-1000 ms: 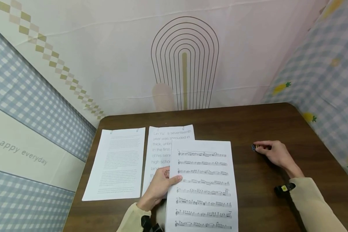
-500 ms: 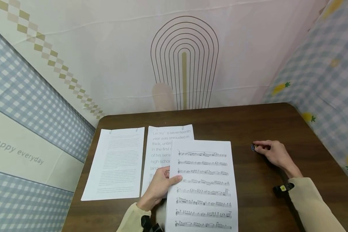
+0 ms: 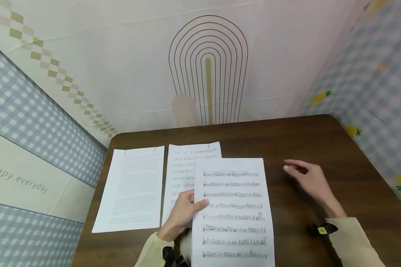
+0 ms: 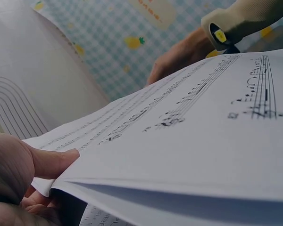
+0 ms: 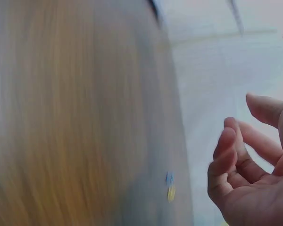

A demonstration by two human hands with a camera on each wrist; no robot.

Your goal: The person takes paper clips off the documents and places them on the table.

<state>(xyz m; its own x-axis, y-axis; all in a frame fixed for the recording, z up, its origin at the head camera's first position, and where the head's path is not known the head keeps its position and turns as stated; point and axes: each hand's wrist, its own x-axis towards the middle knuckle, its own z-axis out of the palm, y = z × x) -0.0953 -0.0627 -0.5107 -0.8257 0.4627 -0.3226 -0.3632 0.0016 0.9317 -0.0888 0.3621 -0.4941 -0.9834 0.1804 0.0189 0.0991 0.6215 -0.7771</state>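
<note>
My left hand [image 3: 182, 213] pinches a stack of sheet music [image 3: 234, 211] at its left edge, thumb on top and fingers beneath. In the left wrist view the sheets of this music [image 4: 179, 155] part slightly at the near edge. My right hand [image 3: 312, 180] is over the right part of the table, thumb and index finger extended with a gap between their tips. The right wrist view shows nothing between the fingers of this hand [image 5: 250, 165]. A blue paper clip [image 5: 169, 178] and a yellow paper clip [image 5: 171, 193] lie on the table there; the head view hides both.
A paper-clipped stack of small-print pages [image 3: 133, 189] lies at the left of the brown table [image 3: 254, 137]. Beside it, a large-print stack [image 3: 180, 174], clipped at the top, is partly covered by the sheet music. Patterned cloth walls [image 3: 137, 74] enclose the back and sides.
My right hand has come off the blue and yellow clips, rising and shifting slightly left. My left hand keeps its hold on the sheet music. The head view has turned slightly.
</note>
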